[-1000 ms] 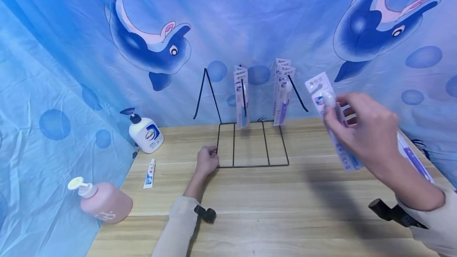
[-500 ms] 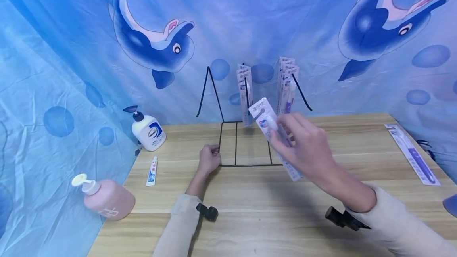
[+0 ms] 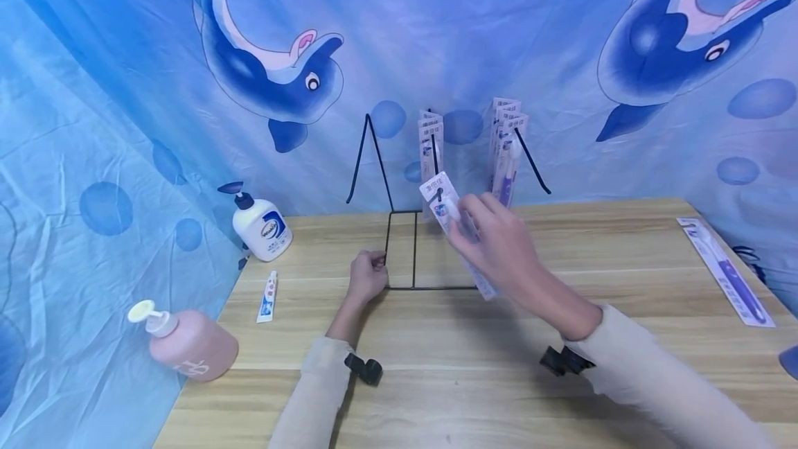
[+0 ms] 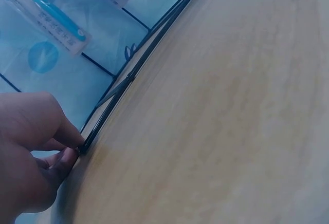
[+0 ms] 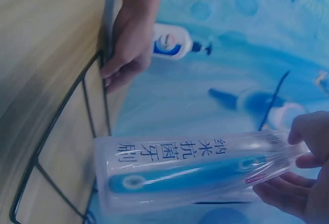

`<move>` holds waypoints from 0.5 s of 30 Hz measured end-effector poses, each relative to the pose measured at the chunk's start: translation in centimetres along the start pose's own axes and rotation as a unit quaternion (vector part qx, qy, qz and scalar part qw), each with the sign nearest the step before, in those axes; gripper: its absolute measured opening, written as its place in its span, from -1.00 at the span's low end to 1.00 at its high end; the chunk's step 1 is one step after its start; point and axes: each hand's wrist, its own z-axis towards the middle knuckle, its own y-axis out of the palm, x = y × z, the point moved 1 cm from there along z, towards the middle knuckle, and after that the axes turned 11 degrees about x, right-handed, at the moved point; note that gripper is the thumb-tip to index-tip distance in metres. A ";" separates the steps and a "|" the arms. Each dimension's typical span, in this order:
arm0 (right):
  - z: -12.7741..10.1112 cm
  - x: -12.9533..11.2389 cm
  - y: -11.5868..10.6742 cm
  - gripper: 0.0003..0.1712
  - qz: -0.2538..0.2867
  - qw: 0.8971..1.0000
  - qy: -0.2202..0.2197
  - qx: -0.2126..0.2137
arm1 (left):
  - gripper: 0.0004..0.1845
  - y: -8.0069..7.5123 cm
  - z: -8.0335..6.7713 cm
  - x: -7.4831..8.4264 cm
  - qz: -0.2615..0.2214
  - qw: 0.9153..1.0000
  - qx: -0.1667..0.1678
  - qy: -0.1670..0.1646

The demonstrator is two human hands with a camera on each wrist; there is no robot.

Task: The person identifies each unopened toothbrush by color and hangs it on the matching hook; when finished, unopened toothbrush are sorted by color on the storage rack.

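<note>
My left hand [image 3: 366, 276] pinches the front left corner of a black wire display rack [image 3: 436, 288] at the tabletop. In the left wrist view, thumb and fingers [image 4: 61, 157] meet at the rack's base wire. My right hand [image 3: 501, 244] holds a packaged toothbrush [image 3: 439, 189] by its edges, tilted. A blue handle shows through the clear pack in the right wrist view. The pack's hanging hole overlaps the tip of the rack's middle prong in the head view. Several packaged toothbrushes [image 3: 431, 131] hang on that prong. More toothbrush packs [image 3: 512, 158], the front one purple, hang on the right prong.
The left prong [image 3: 357, 161] carries no pack. At the left are a white pump bottle [image 3: 263, 231], a small toothpaste tube [image 3: 267, 298] and a pink pump bottle [image 3: 194, 345]. A purple packaged toothbrush [image 3: 728, 274] lies on the right side of the wooden table [image 3: 449, 393].
My right hand has carried the packaged toothbrush leftward from the table's right side to the rack's middle prong. My left hand keeps its hold on the rack; the view shifted slightly.
</note>
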 end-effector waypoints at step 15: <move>3.1 3.9 7.8 -0.83 -0.010 0.991 0.131 0.026 | -0.57 -0.1 0.0 0.0 0.008 1.000 0.005 0.018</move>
